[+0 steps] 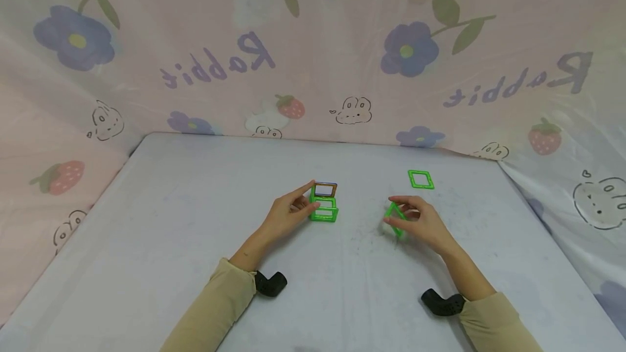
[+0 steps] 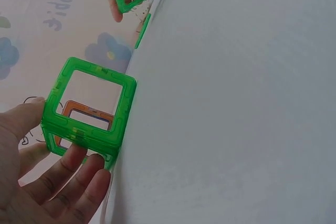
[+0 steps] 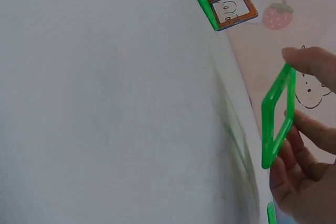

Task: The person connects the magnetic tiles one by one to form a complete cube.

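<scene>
My left hand (image 1: 285, 215) grips a small built shape of square magnetic tiles, its thumb and fingers at the left side. The shape has several green frames (image 2: 102, 70) joined at their edges and one orange frame (image 3: 253, 11) at its far end. In the left wrist view, one green frame faces the camera, with the orange one seen through it. To the right, my right hand (image 1: 424, 224) pinches a single green magnetic tile (image 3: 268, 121) by its edges, tilted and apart from the shape. Another green magnetic tile (image 1: 421, 187) lies flat beyond my right hand.
A white-covered table (image 1: 195, 221) spreads under both hands. Behind it hangs a pale curtain (image 1: 313, 69) printed with flowers, strawberries and rabbits. A black device (image 1: 271, 284) sits at the left cuff, and a similar black device (image 1: 442, 303) at the right cuff.
</scene>
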`<state>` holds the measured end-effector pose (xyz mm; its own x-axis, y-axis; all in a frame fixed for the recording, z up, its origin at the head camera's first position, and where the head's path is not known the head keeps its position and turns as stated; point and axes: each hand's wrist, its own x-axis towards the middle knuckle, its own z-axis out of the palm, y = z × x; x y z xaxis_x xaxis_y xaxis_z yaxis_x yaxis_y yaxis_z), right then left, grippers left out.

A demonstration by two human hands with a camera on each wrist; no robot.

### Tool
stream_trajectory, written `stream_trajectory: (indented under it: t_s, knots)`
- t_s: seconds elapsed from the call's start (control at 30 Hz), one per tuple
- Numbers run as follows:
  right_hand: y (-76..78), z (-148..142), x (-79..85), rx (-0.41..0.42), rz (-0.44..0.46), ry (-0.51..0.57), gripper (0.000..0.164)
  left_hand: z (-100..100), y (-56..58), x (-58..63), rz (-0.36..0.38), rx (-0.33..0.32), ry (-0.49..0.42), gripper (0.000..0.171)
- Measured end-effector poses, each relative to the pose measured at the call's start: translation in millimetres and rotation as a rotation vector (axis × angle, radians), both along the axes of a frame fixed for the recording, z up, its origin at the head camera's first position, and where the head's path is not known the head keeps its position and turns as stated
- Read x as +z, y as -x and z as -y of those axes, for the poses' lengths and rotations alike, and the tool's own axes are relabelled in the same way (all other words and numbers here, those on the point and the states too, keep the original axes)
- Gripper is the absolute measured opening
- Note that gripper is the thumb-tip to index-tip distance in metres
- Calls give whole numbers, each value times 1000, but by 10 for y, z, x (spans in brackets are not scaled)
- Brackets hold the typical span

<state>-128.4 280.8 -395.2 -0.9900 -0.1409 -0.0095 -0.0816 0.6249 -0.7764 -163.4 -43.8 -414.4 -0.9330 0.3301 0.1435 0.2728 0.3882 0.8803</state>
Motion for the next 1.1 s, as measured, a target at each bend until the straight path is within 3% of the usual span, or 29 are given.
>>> stream_trajectory:
  t_s: [0.27,0.63,1.1]
  knots:
    - [65,59,-13,-3,77,86,58,17,-8,1,4,2,4,56]
    - [156,172,-8,99,-2,247,58,12,-16,18,0,-17,1,57]
    - [220,278,-27,152,-4,310,60,18,-8,3,2,-17,6,57]
